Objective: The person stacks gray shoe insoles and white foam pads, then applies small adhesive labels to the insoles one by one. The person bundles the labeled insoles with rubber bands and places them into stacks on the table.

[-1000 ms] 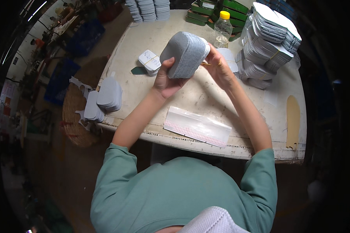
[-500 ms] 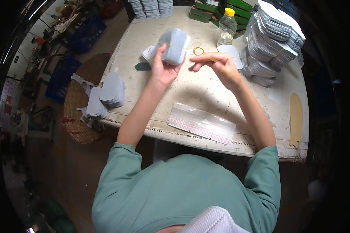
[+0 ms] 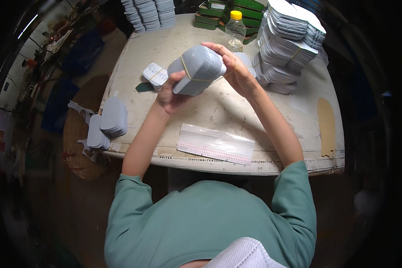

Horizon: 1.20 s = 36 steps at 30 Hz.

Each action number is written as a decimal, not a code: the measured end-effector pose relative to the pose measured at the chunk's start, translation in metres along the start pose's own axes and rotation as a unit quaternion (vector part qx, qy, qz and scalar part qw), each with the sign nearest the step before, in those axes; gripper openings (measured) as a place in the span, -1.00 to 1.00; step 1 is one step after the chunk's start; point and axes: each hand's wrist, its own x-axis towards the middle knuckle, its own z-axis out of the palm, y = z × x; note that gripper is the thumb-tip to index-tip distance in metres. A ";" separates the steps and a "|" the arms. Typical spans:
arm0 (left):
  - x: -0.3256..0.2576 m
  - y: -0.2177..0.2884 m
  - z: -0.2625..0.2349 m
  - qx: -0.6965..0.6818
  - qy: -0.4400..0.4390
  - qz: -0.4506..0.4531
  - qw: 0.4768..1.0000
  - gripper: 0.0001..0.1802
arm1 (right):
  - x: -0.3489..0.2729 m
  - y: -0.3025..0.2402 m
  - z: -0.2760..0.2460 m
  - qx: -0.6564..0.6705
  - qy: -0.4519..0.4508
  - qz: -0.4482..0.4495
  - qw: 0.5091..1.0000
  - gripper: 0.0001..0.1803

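Note:
A thick stack of grey rounded pads [image 3: 194, 67] is raised over the table, tilted, with a yellow rubber band [image 3: 189, 71] round it. My left hand [image 3: 173, 94] is closed round its lower left side, thumb on the face. At the stack's right end, my right hand [image 3: 237, 73] has its fingers bent against the edge. A thin yellow strand runs from the stack to these fingers, which hold it; their tips are partly hidden. On the table behind my left hand lies a small banded bundle of white pads [image 3: 155, 73] with handwriting on top, beside a dark green piece [image 3: 144, 87].
Tall stacks of pads [image 3: 288, 49] stand at the back right, near a yellow-capped bottle [image 3: 235, 30] and green trays [image 3: 247, 17]. More pads [image 3: 114, 117] sit at the left edge, by a wicker basket [image 3: 78, 138]. A plastic sleeve [image 3: 215, 144] lies in front; a tan insole-shaped template [image 3: 326, 127] lies right.
The stack has turned in my left hand and shows its broad face. My right hand has come in from beside the stack to its right end. The whole view has shifted slightly.

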 end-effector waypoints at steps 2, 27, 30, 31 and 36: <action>-0.001 -0.005 0.007 0.153 0.029 0.018 0.988 -0.29 | -0.004 -0.007 -0.006 -0.070 -0.015 -0.025 0.997 -0.18; -0.015 0.013 0.043 0.397 0.080 0.113 0.907 -0.66 | -0.130 -0.060 -0.073 -0.164 0.250 0.228 0.927 -0.42; -0.020 0.017 0.047 0.403 0.064 0.142 0.902 -0.70 | -0.161 -0.059 -0.094 -0.143 0.333 0.240 0.901 -0.39; -0.022 0.017 0.049 0.407 0.059 0.143 0.900 -0.71 | -0.167 -0.056 -0.100 -0.139 0.356 0.249 0.890 -0.38; -0.036 0.018 0.054 0.403 0.029 0.177 0.898 -0.75 | -0.183 -0.033 -0.121 -0.141 0.419 0.247 0.862 -0.39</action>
